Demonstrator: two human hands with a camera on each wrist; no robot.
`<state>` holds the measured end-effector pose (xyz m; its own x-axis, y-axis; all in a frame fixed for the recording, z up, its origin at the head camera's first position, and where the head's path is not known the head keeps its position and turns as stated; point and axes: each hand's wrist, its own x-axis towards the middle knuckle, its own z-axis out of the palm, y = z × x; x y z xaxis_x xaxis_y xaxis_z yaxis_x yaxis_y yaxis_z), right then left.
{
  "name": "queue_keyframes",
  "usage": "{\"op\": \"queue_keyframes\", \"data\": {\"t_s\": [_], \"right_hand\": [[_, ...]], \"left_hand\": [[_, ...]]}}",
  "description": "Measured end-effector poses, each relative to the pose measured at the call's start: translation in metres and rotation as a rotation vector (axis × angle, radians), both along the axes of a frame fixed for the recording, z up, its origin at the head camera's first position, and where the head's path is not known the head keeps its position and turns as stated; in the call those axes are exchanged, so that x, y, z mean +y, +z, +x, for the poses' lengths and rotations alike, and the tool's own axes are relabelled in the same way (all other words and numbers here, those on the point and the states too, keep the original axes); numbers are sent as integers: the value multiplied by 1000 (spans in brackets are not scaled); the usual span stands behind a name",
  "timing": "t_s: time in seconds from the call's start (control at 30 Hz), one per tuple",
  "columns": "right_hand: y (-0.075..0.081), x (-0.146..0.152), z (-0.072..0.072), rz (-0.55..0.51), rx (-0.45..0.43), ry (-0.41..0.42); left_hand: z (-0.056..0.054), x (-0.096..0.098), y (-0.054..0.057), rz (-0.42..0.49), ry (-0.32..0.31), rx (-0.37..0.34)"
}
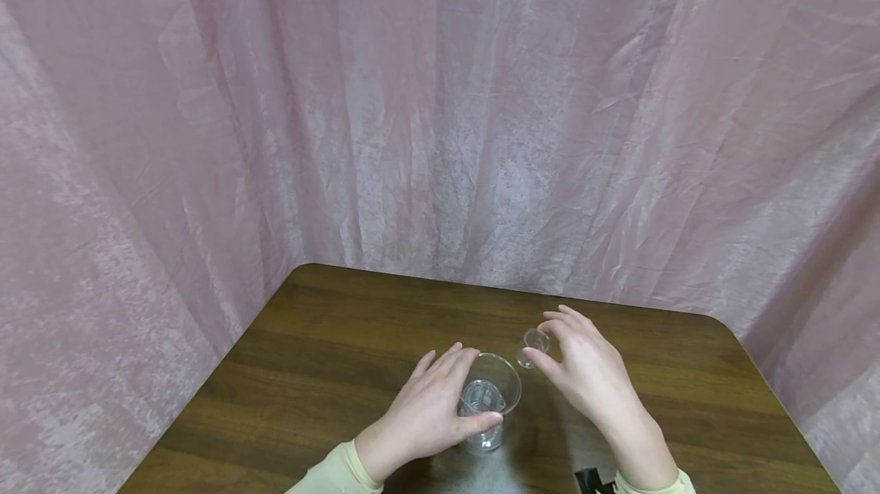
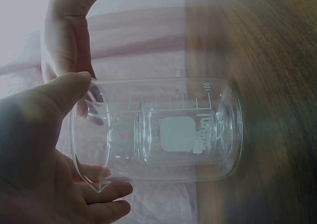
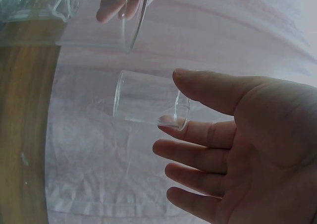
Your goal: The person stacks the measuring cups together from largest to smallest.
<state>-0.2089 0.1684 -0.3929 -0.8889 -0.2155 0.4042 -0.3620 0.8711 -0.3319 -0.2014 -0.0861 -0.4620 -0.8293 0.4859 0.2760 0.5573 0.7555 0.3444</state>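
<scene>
A large clear glass beaker with white markings stands upright on the wooden table. Inside it sits a smaller glass beaker. My left hand holds the large beaker near its rim, thumb on one side and fingers on the other. To the right, my right hand pinches a tiny glass beaker by its rim between thumb and index finger. The other fingers of that hand are extended. This tiny beaker hangs above the table, apart from the large one, and nothing shows inside it.
The brown wooden table has rounded far corners. A pink curtain hangs behind it and along its sides. Close to my right wrist is a small black object, partly cut off by the frame.
</scene>
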Motion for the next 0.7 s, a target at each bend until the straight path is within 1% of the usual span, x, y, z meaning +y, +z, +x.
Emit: {"op": "queue_keyframes", "data": {"t_s": [0.43,0.7], "right_hand": [[3,-7,5,-14,16,10],[4,-12,9,-19,36,30]], "left_hand": [[1,0,1,12,-1,-7],[1,0,2,11,-3,-10]]}}
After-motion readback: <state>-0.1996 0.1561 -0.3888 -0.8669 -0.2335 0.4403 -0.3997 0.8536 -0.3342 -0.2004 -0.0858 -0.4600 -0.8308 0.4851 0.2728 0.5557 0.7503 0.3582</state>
